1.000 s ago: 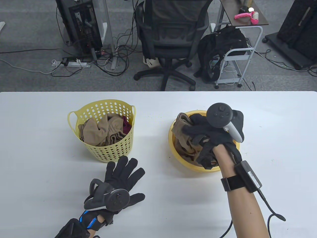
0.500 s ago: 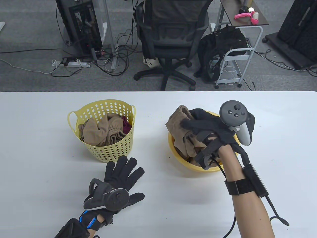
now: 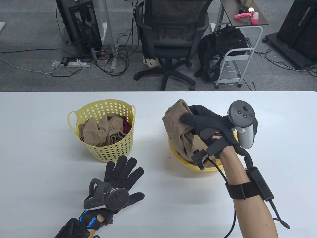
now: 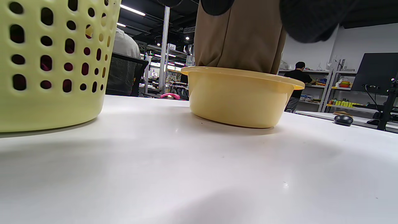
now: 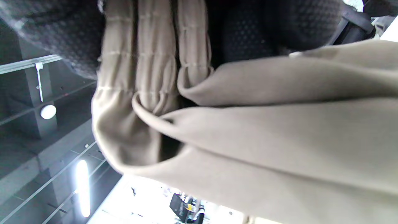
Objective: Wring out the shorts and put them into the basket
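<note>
The right hand (image 3: 210, 129) grips the tan shorts (image 3: 177, 131) above the yellow basin (image 3: 210, 169), while the flat, spread left hand (image 3: 118, 183) must likely join to wring them before the basket (image 3: 104, 148).

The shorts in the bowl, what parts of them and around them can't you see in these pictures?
- Bottom of the shorts: table view and left wrist view, sunk behind the bowl wall.
- Right hand fingertips: table view, wrapped into the cloth.
- Inside of the bowl: covered by shorts and hand.
- Bottom of the basket: table view, buried under other clothes.
- Whole shorts: right wrist view, too close, blurred.
</note>
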The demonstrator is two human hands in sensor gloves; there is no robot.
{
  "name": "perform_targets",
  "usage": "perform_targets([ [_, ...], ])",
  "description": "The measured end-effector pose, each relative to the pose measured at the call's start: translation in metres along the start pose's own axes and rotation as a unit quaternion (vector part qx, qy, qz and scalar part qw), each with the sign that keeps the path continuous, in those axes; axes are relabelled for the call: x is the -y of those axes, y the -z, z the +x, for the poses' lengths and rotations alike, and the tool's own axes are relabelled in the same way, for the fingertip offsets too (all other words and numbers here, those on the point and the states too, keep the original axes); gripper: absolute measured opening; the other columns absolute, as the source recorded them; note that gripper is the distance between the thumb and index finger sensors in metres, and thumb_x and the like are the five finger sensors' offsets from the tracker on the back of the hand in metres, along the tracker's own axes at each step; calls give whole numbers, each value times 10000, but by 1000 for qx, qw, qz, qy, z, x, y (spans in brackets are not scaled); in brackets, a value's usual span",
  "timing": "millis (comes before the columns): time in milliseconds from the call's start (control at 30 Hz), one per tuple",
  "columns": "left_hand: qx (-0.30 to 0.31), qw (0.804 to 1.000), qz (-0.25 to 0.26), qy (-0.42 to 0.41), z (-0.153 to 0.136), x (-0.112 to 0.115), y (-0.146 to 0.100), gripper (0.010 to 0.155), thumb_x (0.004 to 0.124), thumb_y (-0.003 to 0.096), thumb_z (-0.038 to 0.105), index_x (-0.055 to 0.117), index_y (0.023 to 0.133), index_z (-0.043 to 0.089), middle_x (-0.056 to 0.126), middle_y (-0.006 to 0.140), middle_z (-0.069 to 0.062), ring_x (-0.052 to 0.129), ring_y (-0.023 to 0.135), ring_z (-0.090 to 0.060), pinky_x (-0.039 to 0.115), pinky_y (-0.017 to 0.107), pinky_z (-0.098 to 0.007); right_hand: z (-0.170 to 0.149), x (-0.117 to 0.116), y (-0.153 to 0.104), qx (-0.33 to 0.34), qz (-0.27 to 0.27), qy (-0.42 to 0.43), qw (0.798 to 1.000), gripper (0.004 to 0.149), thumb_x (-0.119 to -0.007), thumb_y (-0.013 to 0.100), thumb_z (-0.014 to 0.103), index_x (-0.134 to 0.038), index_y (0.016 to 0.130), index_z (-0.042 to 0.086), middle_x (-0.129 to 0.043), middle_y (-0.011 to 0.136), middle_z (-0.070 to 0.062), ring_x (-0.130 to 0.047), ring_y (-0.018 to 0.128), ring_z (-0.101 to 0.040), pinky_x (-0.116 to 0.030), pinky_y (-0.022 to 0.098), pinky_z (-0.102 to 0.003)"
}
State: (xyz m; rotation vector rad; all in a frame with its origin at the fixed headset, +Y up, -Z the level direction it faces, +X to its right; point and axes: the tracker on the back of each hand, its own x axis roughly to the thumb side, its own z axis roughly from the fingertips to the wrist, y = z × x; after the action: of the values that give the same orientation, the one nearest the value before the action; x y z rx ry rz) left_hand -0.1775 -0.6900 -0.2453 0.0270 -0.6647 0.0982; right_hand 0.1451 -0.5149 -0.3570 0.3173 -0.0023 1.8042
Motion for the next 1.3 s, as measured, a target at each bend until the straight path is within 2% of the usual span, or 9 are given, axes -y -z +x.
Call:
perform_targets([
  [267, 1, 1000, 1, 0, 0, 0, 0, 853, 720, 520, 636, 339, 1166, 229, 223, 1260, -235, 238, 1119, -610, 230, 654, -794, 17, -2, -4, 20, 5, 64, 998, 665, -824, 533, 590, -725, 910, 51, -877, 757, -165, -920, 589, -354, -811, 438, -402],
  [767, 1, 1000, 4, 0, 0, 0, 0, 860, 721, 521, 634, 325, 1167, 227, 208, 1259, -235, 235, 1118, -611, 229, 656, -793, 57, -12, -10, 58, 34, 124, 990, 669, -818, 542, 598, -724, 911, 49, -881, 758, -160, -930, 587, -347, -822, 437, -393],
  [1300, 0, 1000, 7, 2, 0, -1, -1, 859, 717, 524, 629, 319, 1167, 224, 206, 1258, -236, 239, 1118, -612, 232, 657, -794, 89, -37, -9, 82, 73, 175, 978, 674, -812, 549, 603, -717, 917, 47, -877, 765, -161, -928, 594, -346, -822, 441, -391],
])
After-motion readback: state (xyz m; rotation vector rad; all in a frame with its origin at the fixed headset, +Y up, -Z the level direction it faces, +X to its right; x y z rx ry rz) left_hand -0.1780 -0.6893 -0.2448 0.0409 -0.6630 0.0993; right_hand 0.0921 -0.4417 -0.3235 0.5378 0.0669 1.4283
